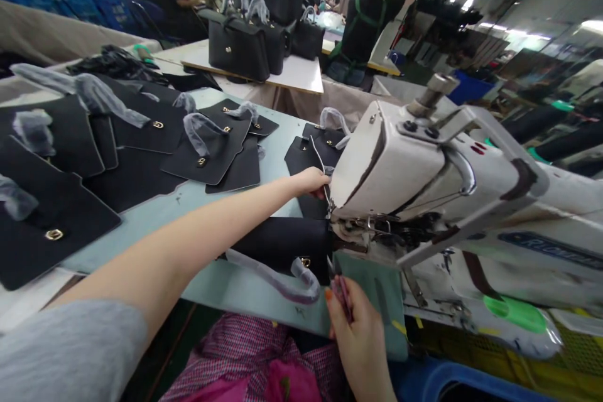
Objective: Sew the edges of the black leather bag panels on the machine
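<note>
A white sewing machine (pixel 424 176) stands on the pale blue table (pixel 155 213). A black leather bag panel (pixel 282 242) with a wrapped handle and gold clasp lies under its head. My left hand (pixel 311 181) reaches across to the machine's left end, fingers curled against the panel near the needle bar. My right hand (pixel 355 333) is at the table's front edge below the needle, pinching a small thin tool (pixel 343 292) that points up.
Several black bag panels (pixel 207 151) with gold clasps and wrapped handles cover the table's left side. Finished black handbags (pixel 240 44) stand on a white table behind. Other people work at the back (pixel 365 19). Pink checked cloth (pixel 249 358) lies in my lap.
</note>
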### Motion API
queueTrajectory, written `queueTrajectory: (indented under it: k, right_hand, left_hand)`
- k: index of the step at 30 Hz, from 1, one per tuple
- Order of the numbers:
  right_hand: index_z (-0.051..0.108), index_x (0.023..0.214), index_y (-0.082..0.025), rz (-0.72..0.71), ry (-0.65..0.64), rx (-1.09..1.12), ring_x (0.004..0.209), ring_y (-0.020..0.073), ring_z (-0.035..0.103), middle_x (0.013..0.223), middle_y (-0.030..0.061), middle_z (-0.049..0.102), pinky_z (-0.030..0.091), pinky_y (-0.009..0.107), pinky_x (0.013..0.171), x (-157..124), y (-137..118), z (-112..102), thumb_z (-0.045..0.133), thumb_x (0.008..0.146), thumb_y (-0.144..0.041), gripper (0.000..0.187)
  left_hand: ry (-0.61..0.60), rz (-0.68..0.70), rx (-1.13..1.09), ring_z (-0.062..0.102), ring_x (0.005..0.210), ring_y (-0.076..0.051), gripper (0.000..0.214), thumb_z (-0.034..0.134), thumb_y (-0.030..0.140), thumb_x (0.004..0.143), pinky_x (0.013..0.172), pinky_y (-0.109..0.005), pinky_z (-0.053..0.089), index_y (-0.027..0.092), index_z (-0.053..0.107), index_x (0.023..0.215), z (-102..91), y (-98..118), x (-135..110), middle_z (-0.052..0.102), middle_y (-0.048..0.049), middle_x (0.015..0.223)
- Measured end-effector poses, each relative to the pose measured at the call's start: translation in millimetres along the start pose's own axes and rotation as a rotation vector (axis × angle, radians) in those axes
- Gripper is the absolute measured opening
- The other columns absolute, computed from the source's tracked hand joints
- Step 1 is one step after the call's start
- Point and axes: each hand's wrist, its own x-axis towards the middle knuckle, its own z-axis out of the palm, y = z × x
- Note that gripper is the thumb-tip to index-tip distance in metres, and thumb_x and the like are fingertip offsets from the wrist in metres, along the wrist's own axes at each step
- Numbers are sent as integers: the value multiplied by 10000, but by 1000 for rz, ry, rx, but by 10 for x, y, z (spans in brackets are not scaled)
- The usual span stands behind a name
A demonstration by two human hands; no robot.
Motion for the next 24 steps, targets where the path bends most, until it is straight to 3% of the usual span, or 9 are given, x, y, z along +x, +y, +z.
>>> queueTrajectory:
  k: [4,7,11,14,16,18,20,22,24]
  right_hand:
    - [642,953,-193,-53,-67,-130,723,205,673,799,59,709,462,253,615,354,-404,105,501,920,-379,236]
    - [642,909,-192,-42,-56,-200,725,198,658,792,52,703,425,255,643,613,-568,190,506,917,-328,193]
    - [636,891,-182,-85,-34,-230,747,191,640,818,63,693,404,251,659,797,-651,293,463,938,-305,217]
    - [618,879,-183,-125,-76,-190,693,170,618,762,40,665,391,234,608,743,-639,326,429,961,-320,248]
    - [612,874,-188,-152,-112,-139,652,157,610,718,22,647,392,223,578,607,-571,304,421,972,-343,265]
    - [620,915,-185,-181,-84,-70,673,159,634,747,30,666,429,217,597,410,-420,239,413,978,-364,281]
    - [624,999,-169,-186,0,-15,734,178,669,816,61,698,480,224,639,189,-167,145,410,979,-385,305]
    - [622,1046,-152,-162,65,-27,756,196,688,834,77,714,513,236,657,-11,171,56,437,970,-404,322]
    - [629,1067,-142,-109,90,-110,812,215,702,905,96,729,534,255,688,-147,530,13,475,957,-410,328]
  left_hand:
    - [51,40,-15,628,698,-156,242,560,315,864,726,-309,501,94,645,817,-300,-19,-82,661,-39,732]
    - [138,179,-42,617,930,-185,234,568,338,822,923,-335,445,125,663,840,-473,18,-234,693,-76,945]
    - [199,490,69,528,1150,-230,279,555,371,835,1068,-339,345,133,694,792,-517,84,-425,596,-98,1196]
    - [195,663,201,489,1217,-258,316,512,362,874,1105,-350,316,120,697,790,-468,171,-294,530,-135,1273]
    - [66,717,269,418,1308,-283,284,535,347,868,1143,-358,268,122,707,892,-425,260,-48,485,-146,1350]
    - [-53,682,320,305,1394,-310,341,582,339,848,1170,-406,217,137,659,1111,-384,364,209,429,-144,1431]
    - [-33,585,334,263,1417,-324,529,613,341,832,1156,-469,237,149,512,1316,-357,458,313,363,-156,1490]
    - [70,542,316,380,1353,-313,577,591,327,847,1096,-485,344,137,430,1368,-349,507,129,379,-182,1478]
    - [152,622,304,545,1191,-255,446,524,268,879,997,-434,457,147,481,1306,-352,463,-372,511,-161,1361]
